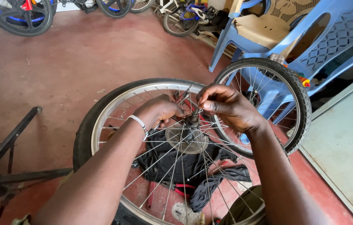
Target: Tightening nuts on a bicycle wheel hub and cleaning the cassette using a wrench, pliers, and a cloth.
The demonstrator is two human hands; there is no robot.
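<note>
A large bicycle wheel (85,125) with a black tyre and silver rim lies flat in front of me, its hub (192,123) pointing up at the centre. My left hand (159,110), with a beaded bracelet at the wrist, grips a thin metal tool beside the hub axle. My right hand (225,106) pinches the top of the axle with fingertips closed on a small part. Both hands meet just above the hub, over the spokes.
A smaller wheel (299,96) leans against blue plastic chairs (331,37) at the right. A dark cloth (172,162) and red-handled pliers (182,189) lie on the red floor under the spokes. A black stand (9,141) is at left; bicycles line the back.
</note>
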